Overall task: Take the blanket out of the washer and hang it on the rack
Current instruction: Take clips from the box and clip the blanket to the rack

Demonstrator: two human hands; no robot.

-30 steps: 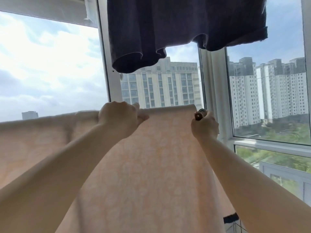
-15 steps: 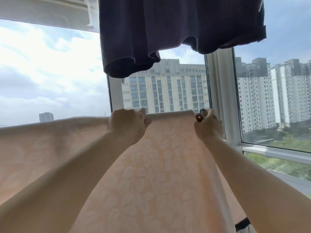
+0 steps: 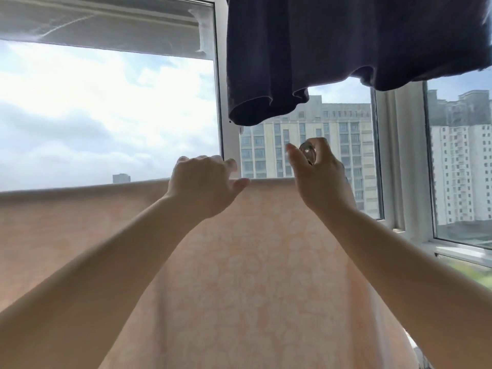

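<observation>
The peach patterned blanket (image 3: 253,262) hangs draped in front of me, its straight top fold running level from the left edge to about the middle right. Whatever bar carries it is hidden under the fold. My left hand (image 3: 205,185) hovers at that top edge with fingers loosely spread and only the thumb near the cloth. My right hand (image 3: 316,177) is raised just above the blanket's right end, its fingers curled around a small shiny metal piece (image 3: 307,153); I cannot tell what that piece is.
A dark navy cloth (image 3: 332,54) hangs overhead at upper right, its lower hem just above my right hand. Behind the blanket stand white window frames (image 3: 226,123) and glass, with a sill (image 3: 452,246) at the right.
My left hand has let go of the blanket's top edge and spread its fingers. My right hand has lifted a little above the fold, still with the shiny piece. The view has shifted left.
</observation>
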